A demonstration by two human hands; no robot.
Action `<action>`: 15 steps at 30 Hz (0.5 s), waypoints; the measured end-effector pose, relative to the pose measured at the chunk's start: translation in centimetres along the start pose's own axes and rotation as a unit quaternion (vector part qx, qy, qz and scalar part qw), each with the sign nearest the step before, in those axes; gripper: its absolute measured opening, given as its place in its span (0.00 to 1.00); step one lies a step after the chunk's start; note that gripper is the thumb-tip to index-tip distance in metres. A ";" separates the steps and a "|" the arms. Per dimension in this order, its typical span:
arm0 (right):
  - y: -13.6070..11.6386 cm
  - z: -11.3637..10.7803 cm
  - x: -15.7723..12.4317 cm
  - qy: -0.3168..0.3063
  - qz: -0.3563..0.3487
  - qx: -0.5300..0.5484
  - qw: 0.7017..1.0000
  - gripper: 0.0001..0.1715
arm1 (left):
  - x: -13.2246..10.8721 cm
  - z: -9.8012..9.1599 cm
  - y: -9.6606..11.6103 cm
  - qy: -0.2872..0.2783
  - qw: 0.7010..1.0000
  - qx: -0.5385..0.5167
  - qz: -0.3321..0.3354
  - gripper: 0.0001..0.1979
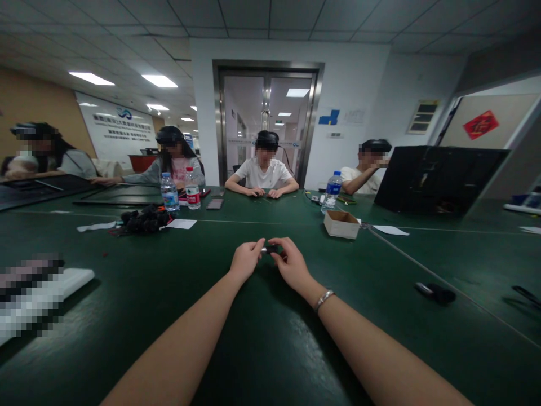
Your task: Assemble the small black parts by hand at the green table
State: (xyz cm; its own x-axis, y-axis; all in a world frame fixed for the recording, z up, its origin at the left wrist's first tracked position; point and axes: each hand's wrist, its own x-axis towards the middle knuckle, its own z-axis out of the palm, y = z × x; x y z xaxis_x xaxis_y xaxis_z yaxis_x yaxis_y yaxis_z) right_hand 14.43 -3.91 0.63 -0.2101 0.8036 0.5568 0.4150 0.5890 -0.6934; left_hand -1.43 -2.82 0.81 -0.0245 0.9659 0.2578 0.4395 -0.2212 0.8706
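Note:
My left hand (pixel 246 261) and my right hand (pixel 292 265) meet over the green tabletop (pixel 262 338), in the middle of the head view. Between them is a small slim object (pixel 269 249) with a silver part on the left and a black part on the right; its exact kind is too small to tell. The left fingers pinch the silver end. Around the black end the right thumb and fingers are closed, hiding some of it. A metal bracelet (pixel 324 300) is on my right wrist.
Ahead right stand an open cardboard box (pixel 341 226) and a water bottle (pixel 333 189). A silver-and-black object (pixel 435 292) lies at right. Black items (pixel 146 219) are heaped at left near two bottles. A large black panel (pixel 439 179) stands back right. Several people sit across the table.

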 end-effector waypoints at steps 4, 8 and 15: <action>0.1 -0.1 0.1 0.028 0.055 0.016 0.998 0.15 | 0.4 0.5 -0.5 -0.009 0.997 -0.071 0.021 0.20; 0.3 -0.3 0.2 0.036 0.119 0.055 0.991 0.20 | 0.7 0.6 -0.6 -0.052 0.980 -0.181 0.060 0.13; 0.4 -0.3 0.4 0.051 0.146 0.089 0.984 0.22 | 0.5 0.2 0.0 -0.056 0.976 -0.208 0.009 0.21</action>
State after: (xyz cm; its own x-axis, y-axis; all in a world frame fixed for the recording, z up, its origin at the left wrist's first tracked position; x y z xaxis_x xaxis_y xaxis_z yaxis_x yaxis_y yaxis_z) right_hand 14.80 -3.41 0.72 -0.0115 0.9331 0.3594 0.2800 0.3481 -0.8947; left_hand -1.22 -2.36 0.86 0.0873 0.9650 0.2473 0.0351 -0.2511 0.9673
